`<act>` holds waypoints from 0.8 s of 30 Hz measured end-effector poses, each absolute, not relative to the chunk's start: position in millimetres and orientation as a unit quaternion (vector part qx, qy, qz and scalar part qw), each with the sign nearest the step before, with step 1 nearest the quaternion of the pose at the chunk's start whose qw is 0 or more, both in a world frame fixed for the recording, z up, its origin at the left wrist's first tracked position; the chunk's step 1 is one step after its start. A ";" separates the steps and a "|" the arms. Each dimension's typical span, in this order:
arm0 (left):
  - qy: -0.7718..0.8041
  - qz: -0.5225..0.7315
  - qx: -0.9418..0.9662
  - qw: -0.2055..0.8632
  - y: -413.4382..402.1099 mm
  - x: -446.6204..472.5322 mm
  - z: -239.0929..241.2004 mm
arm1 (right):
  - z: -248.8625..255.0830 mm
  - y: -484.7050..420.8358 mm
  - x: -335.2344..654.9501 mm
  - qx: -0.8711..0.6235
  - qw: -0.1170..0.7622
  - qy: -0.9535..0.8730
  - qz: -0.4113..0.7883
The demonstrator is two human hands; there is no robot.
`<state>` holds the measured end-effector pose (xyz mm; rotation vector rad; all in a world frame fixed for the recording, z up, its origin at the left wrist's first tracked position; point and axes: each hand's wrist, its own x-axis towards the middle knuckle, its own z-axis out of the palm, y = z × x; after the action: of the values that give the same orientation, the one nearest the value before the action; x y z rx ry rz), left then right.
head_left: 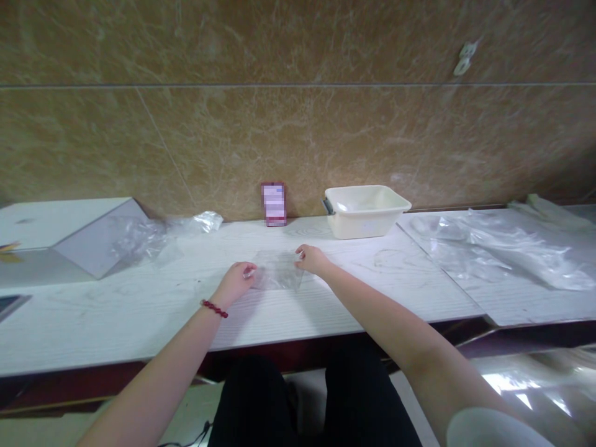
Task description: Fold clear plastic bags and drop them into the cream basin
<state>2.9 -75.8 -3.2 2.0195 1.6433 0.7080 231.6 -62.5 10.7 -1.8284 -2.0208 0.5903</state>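
A small clear plastic bag (278,270) lies flat on the white table (139,323), straight in front of me. My left hand (237,280), with a red bead bracelet on the wrist, pinches the bag's left edge with curled fingers. My right hand (311,259) grips the bag's upper right corner, fingers closed. Both forearms reach in from the bottom of the view.
A cream plastic tub (366,211) stands at the back by the brown marble wall. A small pink card (274,203) leans on the wall. Crumpled clear plastic (153,239) lies beside a grey slanted box (93,245) at left. More clear sheeting (503,248) covers the right.
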 end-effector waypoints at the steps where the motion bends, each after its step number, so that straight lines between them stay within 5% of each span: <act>1: 0.586 0.237 0.752 0.186 -76.7 2.5 -2.7 | 13.5 -64.0 231.1 -0.649 0.165 -0.717 0.194; 7: 0.547 0.152 0.820 0.071 -80.2 -0.6 -7.7 | 23.1 -72.8 202.9 -0.626 0.183 -0.756 0.057; 24: 0.604 0.123 0.785 0.058 -93.8 -27.3 -5.9 | -11.1 -89.3 160.9 -0.577 0.081 -0.809 0.076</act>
<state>-27.3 -93.8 -5.9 2.3811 1.8306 0.3729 160.9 -89.3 -11.1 -1.7231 -2.4192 0.2272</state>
